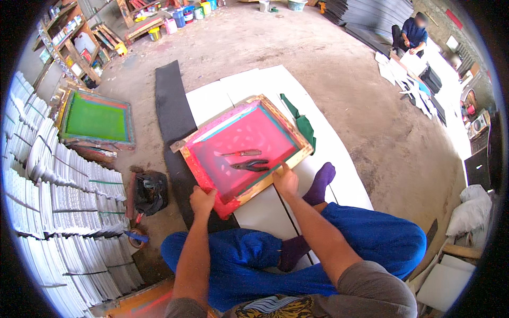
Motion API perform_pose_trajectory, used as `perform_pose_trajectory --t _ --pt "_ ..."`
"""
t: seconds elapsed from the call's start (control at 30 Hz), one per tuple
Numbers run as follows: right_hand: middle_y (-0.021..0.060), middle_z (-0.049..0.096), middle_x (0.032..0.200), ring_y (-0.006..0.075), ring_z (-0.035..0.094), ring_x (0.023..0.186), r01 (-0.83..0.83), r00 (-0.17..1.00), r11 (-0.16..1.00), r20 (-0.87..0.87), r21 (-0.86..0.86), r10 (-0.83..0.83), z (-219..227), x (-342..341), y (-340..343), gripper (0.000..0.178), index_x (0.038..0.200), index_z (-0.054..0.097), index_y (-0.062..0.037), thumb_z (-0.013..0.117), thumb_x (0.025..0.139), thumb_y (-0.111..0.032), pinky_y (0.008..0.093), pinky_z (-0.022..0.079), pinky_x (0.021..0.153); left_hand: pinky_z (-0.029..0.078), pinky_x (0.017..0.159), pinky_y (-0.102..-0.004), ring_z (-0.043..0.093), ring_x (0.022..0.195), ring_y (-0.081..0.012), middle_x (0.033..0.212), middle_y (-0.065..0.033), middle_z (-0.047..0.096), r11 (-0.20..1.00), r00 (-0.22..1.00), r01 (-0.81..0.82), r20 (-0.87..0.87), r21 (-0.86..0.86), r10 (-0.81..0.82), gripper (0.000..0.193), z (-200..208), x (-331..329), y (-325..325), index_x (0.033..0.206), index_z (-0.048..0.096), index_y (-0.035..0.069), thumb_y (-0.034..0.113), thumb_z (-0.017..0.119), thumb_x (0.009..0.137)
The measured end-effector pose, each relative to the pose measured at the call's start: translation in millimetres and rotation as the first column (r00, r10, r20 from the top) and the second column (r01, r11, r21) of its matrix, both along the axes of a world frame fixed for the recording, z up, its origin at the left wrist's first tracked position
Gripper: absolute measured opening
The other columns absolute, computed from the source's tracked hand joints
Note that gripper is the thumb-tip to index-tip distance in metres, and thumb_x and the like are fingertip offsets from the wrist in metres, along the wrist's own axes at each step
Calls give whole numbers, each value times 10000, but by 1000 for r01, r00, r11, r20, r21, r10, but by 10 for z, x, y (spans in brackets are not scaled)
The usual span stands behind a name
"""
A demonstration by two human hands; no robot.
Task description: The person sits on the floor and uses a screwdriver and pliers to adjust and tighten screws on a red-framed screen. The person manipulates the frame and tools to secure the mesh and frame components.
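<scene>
A wooden screen-printing frame (192, 162) with pink and red mesh is tilted over white boards (339, 159) in front of me. My left hand (203, 201) is closed on its near left corner. Along the near right edge, my right hand (286, 181) has its fingers wrapped round the wood. Dark-handled pliers (250, 165) lie on the mesh. Beside them is a slim tool with a reddish handle (250, 152); its exact kind is unclear. A dark green cloth or sheet piece (304, 127) rests on the boards just past the frame's right side.
A black strip (172, 100) runs along the boards' left side. Further left stand a green-meshed screen frame (95, 117), tall stacks of white sheets (69, 206) and a black bag (150, 191). Paint containers (180, 18) line the back. Another person (413, 34) sits far right near white scraps (405, 79).
</scene>
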State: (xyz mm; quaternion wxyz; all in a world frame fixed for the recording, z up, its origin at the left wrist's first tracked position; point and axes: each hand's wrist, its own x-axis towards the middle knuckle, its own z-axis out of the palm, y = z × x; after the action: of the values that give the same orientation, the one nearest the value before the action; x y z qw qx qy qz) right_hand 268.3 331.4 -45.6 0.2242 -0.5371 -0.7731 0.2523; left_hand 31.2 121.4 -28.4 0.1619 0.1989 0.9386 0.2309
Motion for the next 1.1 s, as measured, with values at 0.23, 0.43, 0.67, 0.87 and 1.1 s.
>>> perform_pose_trajectory --t 0.23,0.43,0.67,0.87,1.1 --pt "300 686 1051 429 691 968 -180 969 983 -163 41 184 -237 88 1011 768 1473 444 -30 765 835 -313 486 557 842 567 819 -445 725 909 -355 938 -177 740 980 927 73 349 186 -135 576 231 691 277 1110 671 -12 382 852 732" --pt "287 693 1042 435 689 979 -98 995 928 -46 -360 87 129 -186 204 1041 1534 169 67 771 821 -392 483 551 866 374 1144 -481 513 1336 -295 1306 -110 635 741 580 637 -501 -213 -643 735 576 192 369 1304 625 124 366 894 664" --pt "243 715 985 400 706 923 -150 989 919 -73 -364 132 154 -281 406 1048 1540 232 22 799 714 -288 481 562 843 285 1188 -535 487 1304 -300 1267 -91 613 566 447 761 -374 -318 -812 680 279 -138 497 1251 635 89 412 850 692" --pt "194 668 1165 313 640 1148 -394 768 919 546 -11 336 689 -450 717 715 1389 521 -61 772 748 -251 466 550 900 368 1115 -572 560 1109 -332 1067 -99 630 661 525 719 -457 -213 -718 579 184 370 344 1058 666 76 490 818 683" --pt "100 598 1253 276 531 1267 -832 507 523 638 186 580 214 -1069 1310 471 1301 579 -82 634 834 -111 445 468 1019 419 1061 -520 579 1097 -335 1068 -105 641 684 603 727 -418 -64 -680 599 87 302 279 1082 676 76 497 818 680"
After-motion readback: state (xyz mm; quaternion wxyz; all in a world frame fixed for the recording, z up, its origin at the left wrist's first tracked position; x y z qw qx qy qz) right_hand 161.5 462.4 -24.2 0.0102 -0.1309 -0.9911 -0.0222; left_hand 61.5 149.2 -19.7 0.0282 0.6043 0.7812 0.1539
